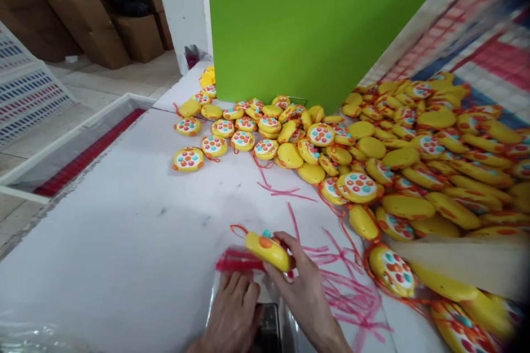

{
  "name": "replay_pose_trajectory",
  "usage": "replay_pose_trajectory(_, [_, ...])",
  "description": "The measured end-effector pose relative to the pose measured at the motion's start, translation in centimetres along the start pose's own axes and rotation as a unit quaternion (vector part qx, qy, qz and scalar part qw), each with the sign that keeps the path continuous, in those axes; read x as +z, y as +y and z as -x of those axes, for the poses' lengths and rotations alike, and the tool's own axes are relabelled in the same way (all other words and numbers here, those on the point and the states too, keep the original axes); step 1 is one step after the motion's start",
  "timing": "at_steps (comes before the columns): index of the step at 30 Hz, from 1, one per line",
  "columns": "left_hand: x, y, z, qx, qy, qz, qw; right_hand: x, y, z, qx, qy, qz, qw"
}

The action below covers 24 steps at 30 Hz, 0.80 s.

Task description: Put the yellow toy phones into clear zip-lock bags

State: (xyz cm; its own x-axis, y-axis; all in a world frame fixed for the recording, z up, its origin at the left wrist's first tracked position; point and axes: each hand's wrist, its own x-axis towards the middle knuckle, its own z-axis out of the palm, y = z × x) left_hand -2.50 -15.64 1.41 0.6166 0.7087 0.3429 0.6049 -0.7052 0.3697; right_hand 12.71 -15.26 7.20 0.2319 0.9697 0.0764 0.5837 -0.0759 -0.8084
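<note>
My right hand [304, 289] grips a yellow oval toy [267, 250] between thumb and fingers, tilted on its side. The toy has an orange patch, a turquoise button and a thin orange cord loop [239, 228]. Just left of it, my left hand [234, 306] is closed, its curled fingers on a clear plastic bag [212, 300] with a pink-red band [232, 260] along its top. Under and between the hands is a dark rectangular object [270, 328], partly hidden. Pink strips [348, 292] lie loose on the white table by my right wrist.
A large heap of similar yellow toys [401, 207] spreads across the right and back of the table [124, 220]. A green panel [298, 27] stands behind it. Left are a white-rimmed bin [120, 100], a white plastic crate [31, 88] and cardboard boxes [138, 36].
</note>
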Motion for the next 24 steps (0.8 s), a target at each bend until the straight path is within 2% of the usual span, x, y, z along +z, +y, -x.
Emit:
replay_pose_trajectory(4, [-1.0,-0.5,0.6,-0.034,-0.046,0.048,0.997,-1.0,0.3,1.5,-0.022,-0.031,0.025,0.999])
replay_pose_trajectory(7, [-1.0,-1.1,1.2,-0.088,-0.041,0.099,0.99,-1.7,0.3,2.5,-0.034,-0.053,0.027,0.998])
replay_pose_trajectory(10, [-0.9,-1.5,1.1,-0.13,-0.022,0.138,0.982,-2.3,0.6,3.8,-0.01,-0.078,0.005,0.997])
replay_pose_trajectory(12, [-1.1,-1.5,0.8,-0.116,-0.039,0.152,0.981,-2.7,1.1,4.8,0.042,-0.123,-0.047,0.99])
replay_pose_trajectory(14, [-1.4,-1.4,0.3,-0.086,-0.068,0.153,0.982,-3.2,1.7,5.7,0.117,-0.164,-0.124,0.972])
replay_pose_trajectory(16, [-1.7,-1.3,-0.1,-0.059,-0.081,0.152,0.983,-3.5,2.0,6.3,0.199,-0.151,-0.199,0.948])
replay_pose_trajectory(18, [-2.0,-1.0,-0.4,-0.044,-0.075,0.146,0.985,-3.5,1.9,6.3,0.256,-0.107,-0.275,0.92])
replay_pose_trajectory(21, [-2.1,-0.4,-0.7,-0.007,-0.069,0.115,0.991,-2.8,1.0,5.3,0.264,-0.084,-0.366,0.888])
replay_pose_trajectory(22, [-2.2,-0.2,-0.8,0.01,-0.066,0.099,0.993,-2.4,0.6,4.8,0.251,-0.084,-0.365,0.893])
replay_pose_trajectory(24, [-2.3,0.2,-0.8,0.043,-0.062,0.069,0.995,-1.7,0.0,4.0,0.211,-0.088,-0.293,0.928])
